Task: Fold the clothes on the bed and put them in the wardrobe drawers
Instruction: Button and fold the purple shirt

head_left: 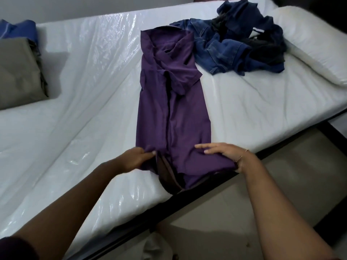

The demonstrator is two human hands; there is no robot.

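A purple shirt (169, 102) is lying lengthwise on the bed (75, 113), folded into a narrow strip, collar at the far end. The left hand (134, 158) is pinching the near left corner of its hem; the right hand (231, 156) is gripping the near right corner, thumb lying on top. A heap of denim and dark clothes (236, 38) is sitting far right beside a white pillow (315, 45). Folded grey and blue items (18, 66) are resting far left. No legible writing is showing.

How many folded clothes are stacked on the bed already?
2. A grey folded garment lies at the bed's far left edge, and a blue folded garment sits just behind it. The frame cuts both off, so more may be hidden.
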